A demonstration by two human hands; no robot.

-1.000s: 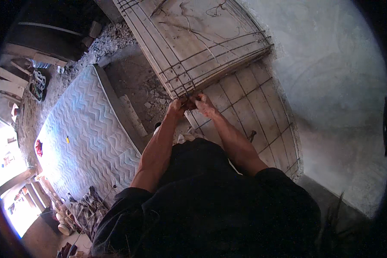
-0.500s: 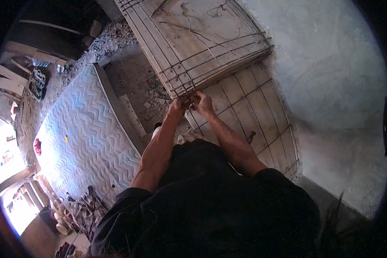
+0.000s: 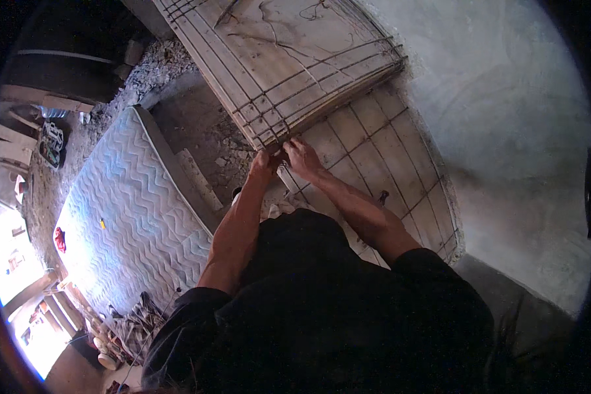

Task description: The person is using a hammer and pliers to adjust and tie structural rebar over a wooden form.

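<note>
My left hand [image 3: 263,163] is closed at the near corner of a raised wooden platform [image 3: 322,69], fingers bent at the board's edge. Close beside it, my right hand [image 3: 301,158] curls its fingers at the same edge. Steel reinforcing bars [image 3: 264,98] cross in a grid over the platform, and their ends reach the corner where both hands work. Whatever the fingers pinch there is hidden by the hands and too small to name. Below my right forearm, a lower board carries a wider bar grid [image 3: 372,136].
To the left, a white patterned mattress [image 3: 131,210] lies with a small yellow object [image 3: 102,224] on it. Rubble [image 3: 226,148] covers ground between mattress and platform. A plastered wall [image 3: 499,131] rises at right. A short dark metal piece [image 3: 383,197] stands out by the lower grid.
The view has shifted slightly, so the platform sits further left. My right hand has turned, its back now flatter and more visible. Both hands stay at the same corner.
</note>
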